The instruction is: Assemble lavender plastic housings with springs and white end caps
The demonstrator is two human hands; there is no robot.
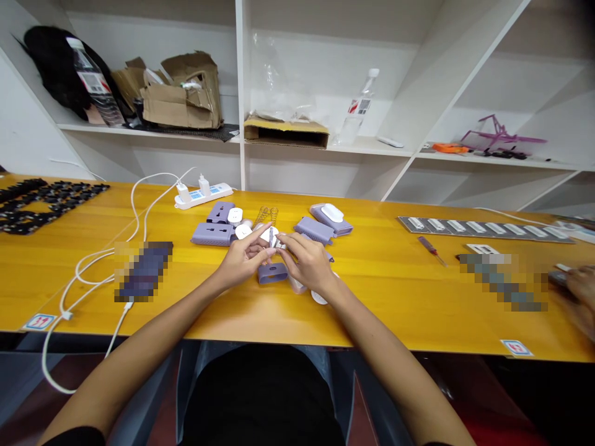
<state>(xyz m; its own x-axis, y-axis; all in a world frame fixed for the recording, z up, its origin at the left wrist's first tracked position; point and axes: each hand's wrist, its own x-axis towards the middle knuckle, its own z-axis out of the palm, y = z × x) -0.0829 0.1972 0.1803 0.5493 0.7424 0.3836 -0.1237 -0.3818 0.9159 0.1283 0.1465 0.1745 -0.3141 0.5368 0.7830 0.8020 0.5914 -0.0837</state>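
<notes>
Over the middle of the table, my left hand (246,253) and my right hand (304,257) meet fingertip to fingertip. Pinched between them is a small white and grey part (271,237), too small to identify. Just below it stands an open purple housing (273,273). To the left lie purple slotted housings (212,234) and a round-cornered white socket piece (235,215). Two metal coil springs (273,217) are behind my fingers. Right of my hands are more purple housings (315,229), one topped by a white cap (332,213). A white disc (319,297) is partly covered by my right wrist.
A white power strip (204,195) with plugged-in chargers stands behind, its white cables looping left near a blurred phone (144,271). Rightward lie a screwdriver (432,250) and a long strip of white pieces (483,228). Another person's hand (581,288) is at the right edge.
</notes>
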